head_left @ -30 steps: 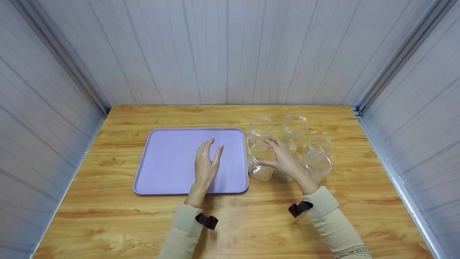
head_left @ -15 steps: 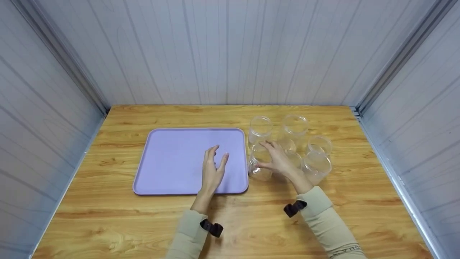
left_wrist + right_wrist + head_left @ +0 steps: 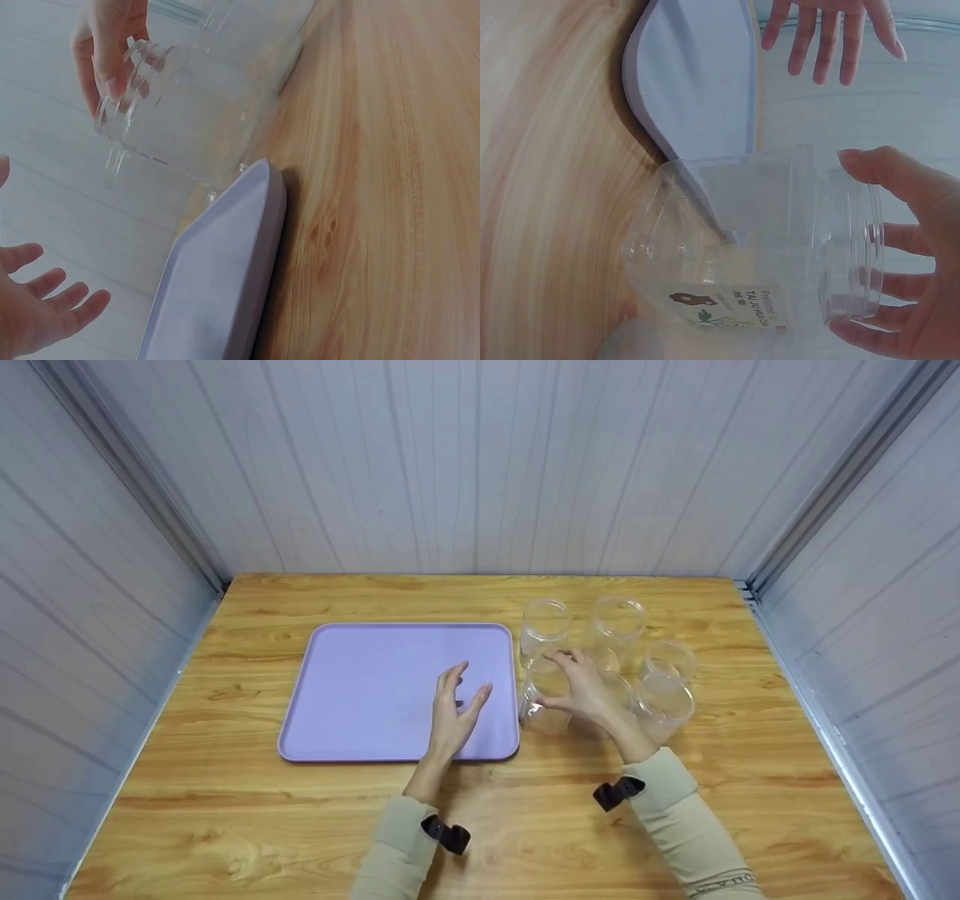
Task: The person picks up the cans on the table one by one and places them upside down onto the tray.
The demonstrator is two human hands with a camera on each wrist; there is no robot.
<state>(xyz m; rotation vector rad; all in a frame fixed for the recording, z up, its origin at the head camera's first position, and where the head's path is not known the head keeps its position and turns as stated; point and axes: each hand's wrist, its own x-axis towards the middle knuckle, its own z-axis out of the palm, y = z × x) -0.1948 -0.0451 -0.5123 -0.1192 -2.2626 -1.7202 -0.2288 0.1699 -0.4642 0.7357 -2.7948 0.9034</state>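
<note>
My right hand (image 3: 591, 694) grips a clear plastic jar (image 3: 742, 187) by its neck, thumb on one side and fingers curled round the other. This jar stands upright on the table just right of the purple tray (image 3: 375, 690), with a printed label (image 3: 735, 306) on its side. My left hand (image 3: 451, 724) hovers over the right part of the tray, fingers spread and holding nothing. The left wrist view shows its fingers at the lower left, apart from the jars.
Several more clear jars stand close around the gripped one: one jar (image 3: 546, 622) at the back, another jar (image 3: 619, 622) beside it, and others to the right, such as a jar (image 3: 664, 709) near my right wrist. Panel walls (image 3: 480, 472) enclose the wooden table (image 3: 247, 817).
My left hand has moved right and a little nearer to me over the tray. My right hand has settled lower onto the jar's neck; the jar stays in place.
</note>
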